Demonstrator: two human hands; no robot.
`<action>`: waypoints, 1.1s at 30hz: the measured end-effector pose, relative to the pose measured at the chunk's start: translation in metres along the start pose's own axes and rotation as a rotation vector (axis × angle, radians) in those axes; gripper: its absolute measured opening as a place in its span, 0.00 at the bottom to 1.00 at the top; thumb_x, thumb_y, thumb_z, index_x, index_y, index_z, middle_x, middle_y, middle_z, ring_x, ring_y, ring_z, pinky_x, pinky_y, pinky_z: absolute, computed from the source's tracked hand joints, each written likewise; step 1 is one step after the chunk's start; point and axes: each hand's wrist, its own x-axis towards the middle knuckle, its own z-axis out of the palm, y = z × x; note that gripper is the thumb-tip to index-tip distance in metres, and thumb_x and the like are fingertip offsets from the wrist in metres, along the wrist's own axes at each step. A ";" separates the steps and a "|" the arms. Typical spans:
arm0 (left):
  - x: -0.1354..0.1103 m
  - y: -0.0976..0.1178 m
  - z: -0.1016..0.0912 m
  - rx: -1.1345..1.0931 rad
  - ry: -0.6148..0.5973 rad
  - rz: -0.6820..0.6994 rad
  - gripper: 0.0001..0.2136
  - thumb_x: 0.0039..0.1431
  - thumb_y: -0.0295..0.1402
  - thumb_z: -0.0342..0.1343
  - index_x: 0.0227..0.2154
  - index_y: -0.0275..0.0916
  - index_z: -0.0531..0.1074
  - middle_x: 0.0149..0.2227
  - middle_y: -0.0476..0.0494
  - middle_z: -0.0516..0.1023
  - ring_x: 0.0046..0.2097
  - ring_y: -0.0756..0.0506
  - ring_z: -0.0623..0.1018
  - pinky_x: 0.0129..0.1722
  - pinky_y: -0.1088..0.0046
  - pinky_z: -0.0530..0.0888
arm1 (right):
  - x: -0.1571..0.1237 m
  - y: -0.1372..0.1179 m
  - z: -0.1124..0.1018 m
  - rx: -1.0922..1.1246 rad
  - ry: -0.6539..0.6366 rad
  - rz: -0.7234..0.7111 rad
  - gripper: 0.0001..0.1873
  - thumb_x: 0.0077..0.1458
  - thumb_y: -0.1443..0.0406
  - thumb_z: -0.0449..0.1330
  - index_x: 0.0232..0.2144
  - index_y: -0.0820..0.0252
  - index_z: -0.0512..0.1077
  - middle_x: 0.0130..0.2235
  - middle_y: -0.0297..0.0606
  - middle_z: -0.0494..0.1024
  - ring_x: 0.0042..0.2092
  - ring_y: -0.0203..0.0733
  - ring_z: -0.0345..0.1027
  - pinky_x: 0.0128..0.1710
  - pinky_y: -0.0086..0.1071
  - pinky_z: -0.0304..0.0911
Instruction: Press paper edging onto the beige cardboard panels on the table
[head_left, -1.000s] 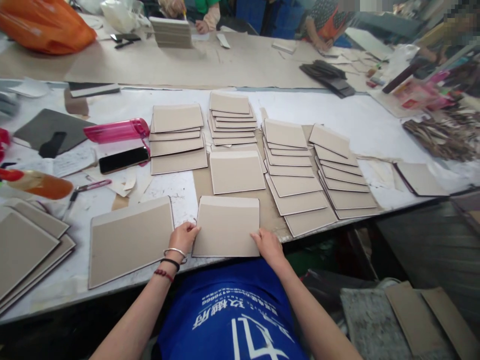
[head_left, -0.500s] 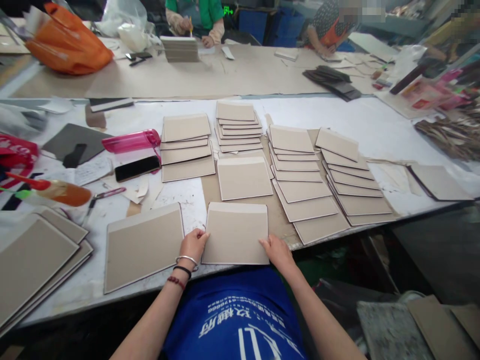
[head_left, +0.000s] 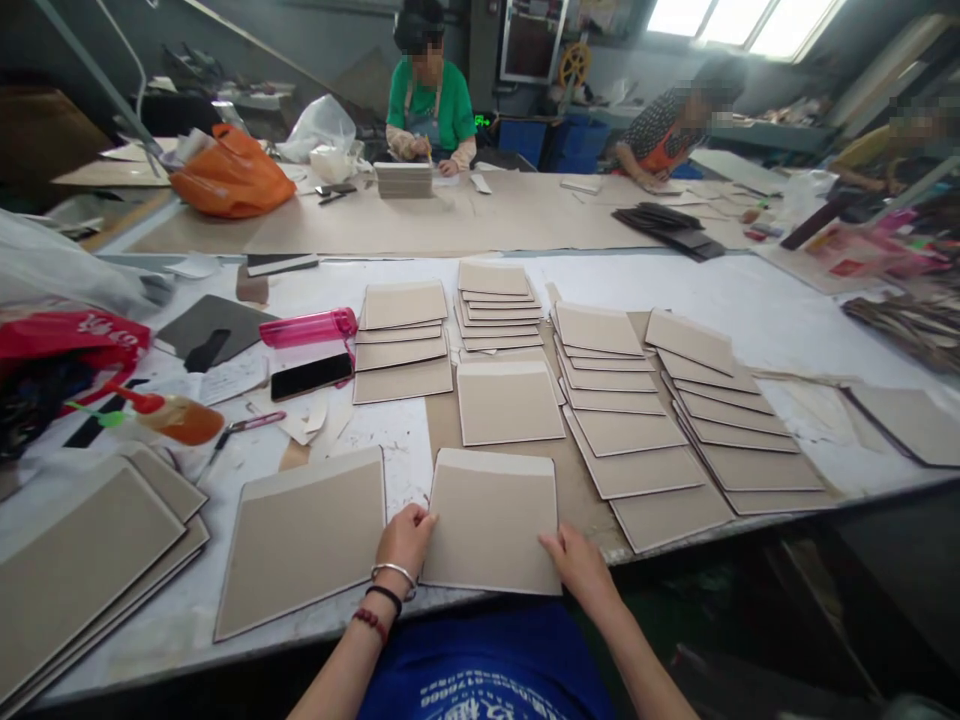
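In front of me a beige rectangular panel (head_left: 493, 525) with a paler top strip and dark edges lies at the table's front edge. My left hand (head_left: 407, 540) pinches its left side, thumb on top. The right side is gripped by my right hand (head_left: 574, 560), its fingertips at the border. Left of them lies a similar larger-looking panel (head_left: 304, 545). Just beyond the held one is another single panel (head_left: 511, 402). Overlapping rows of such panels (head_left: 626, 440) spread to the right, with further rows (head_left: 403, 345) behind.
On the left are a glue bottle (head_left: 176, 415), a phone (head_left: 311, 377), a pink case (head_left: 308, 328) and a panel stack (head_left: 90, 560). Co-workers, one in a green top (head_left: 442, 105), sit across at a second table (head_left: 525, 215) bearing an orange bag (head_left: 231, 178).
My view has tilted upward, so everything sits lower in the picture and more of the room shows. Both hands keep the same grip on the panel.
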 end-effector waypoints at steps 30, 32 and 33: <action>0.000 0.000 -0.001 0.182 0.006 -0.004 0.11 0.51 0.40 0.48 0.25 0.39 0.69 0.26 0.47 0.74 0.31 0.46 0.72 0.30 0.73 0.64 | -0.010 -0.004 -0.002 0.006 0.036 0.037 0.17 0.59 0.55 0.48 0.36 0.60 0.69 0.37 0.44 0.76 0.39 0.44 0.70 0.33 0.30 0.56; 0.005 -0.004 0.000 0.179 -0.014 0.003 0.10 0.50 0.40 0.49 0.23 0.39 0.69 0.25 0.48 0.74 0.30 0.47 0.73 0.29 0.74 0.64 | -0.009 -0.004 -0.002 -0.013 0.030 0.037 0.16 0.59 0.55 0.48 0.36 0.60 0.69 0.37 0.44 0.76 0.39 0.44 0.69 0.32 0.30 0.55; 0.007 -0.006 0.001 0.174 -0.025 0.006 0.10 0.50 0.40 0.50 0.22 0.39 0.68 0.24 0.48 0.74 0.30 0.47 0.73 0.28 0.74 0.64 | -0.008 -0.004 -0.002 -0.021 0.026 0.039 0.16 0.59 0.55 0.48 0.35 0.60 0.69 0.37 0.44 0.76 0.39 0.44 0.70 0.32 0.30 0.55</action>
